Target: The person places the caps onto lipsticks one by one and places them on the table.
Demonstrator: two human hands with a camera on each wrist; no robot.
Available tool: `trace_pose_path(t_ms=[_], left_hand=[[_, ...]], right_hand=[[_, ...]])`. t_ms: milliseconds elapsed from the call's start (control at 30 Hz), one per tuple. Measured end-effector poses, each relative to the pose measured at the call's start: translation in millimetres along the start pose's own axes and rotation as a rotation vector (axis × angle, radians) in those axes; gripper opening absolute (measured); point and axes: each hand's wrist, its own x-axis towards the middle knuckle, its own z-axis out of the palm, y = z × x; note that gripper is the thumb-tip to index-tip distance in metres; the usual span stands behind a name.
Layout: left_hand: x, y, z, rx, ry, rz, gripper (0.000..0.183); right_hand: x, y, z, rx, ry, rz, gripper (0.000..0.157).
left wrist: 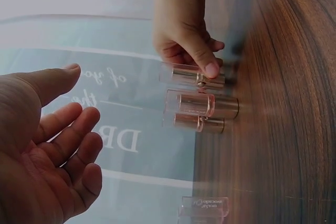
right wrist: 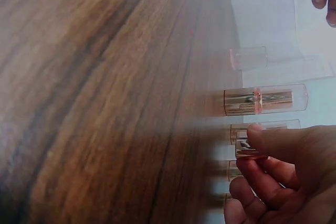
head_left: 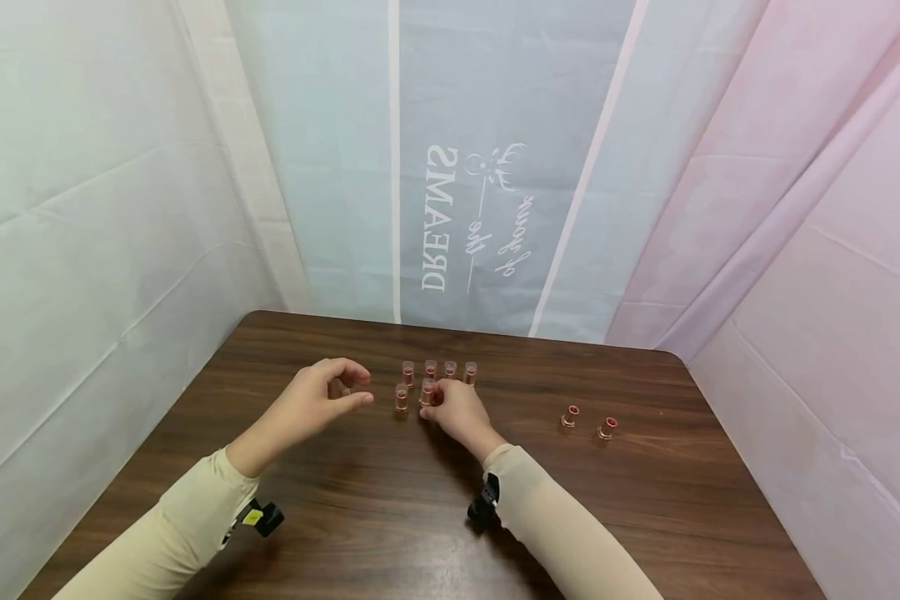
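My right hand (head_left: 459, 410) pinches a capped lipstick (head_left: 427, 392) between thumb and fingers, down among the others. It has a metallic gold base and a clear cap. Just left of it another capped lipstick (head_left: 401, 398) stands upright. Behind these two, several more capped lipsticks (head_left: 408, 375) stand in a row. My left hand (head_left: 318, 392) hovers to the left of the group, fingers loosely bent, holding nothing. In the left wrist view its palm and fingers are apart from the lipsticks. A clear cap (left wrist: 203, 208) with printed lettering shows low in that view.
On the right side of the brown wooden table (head_left: 682, 500) stand two uncapped lipsticks, a nearer one (head_left: 607, 428) and one (head_left: 570, 416) beside it. Hanging cloth (head_left: 330, 167) with mirrored lettering closes off the back, and pale sheets (head_left: 82, 208) line both sides.
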Motion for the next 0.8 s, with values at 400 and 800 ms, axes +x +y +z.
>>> trace_pose_path(t_ms=[400, 800], left_hand=[[-1.1, -6.1, -10.6, -0.017, 0.043, -0.030, 0.025], [-1.8, -4.5, -11.1, -0.034, 0.029, -0.049, 0.025]], right_hand=[[5.0, 0.8, 3.6, -0.035, 0.014, 0.002, 0.015], [3.2, -0.2, 4.9, -0.054, 0.007, 0.007, 0.017]])
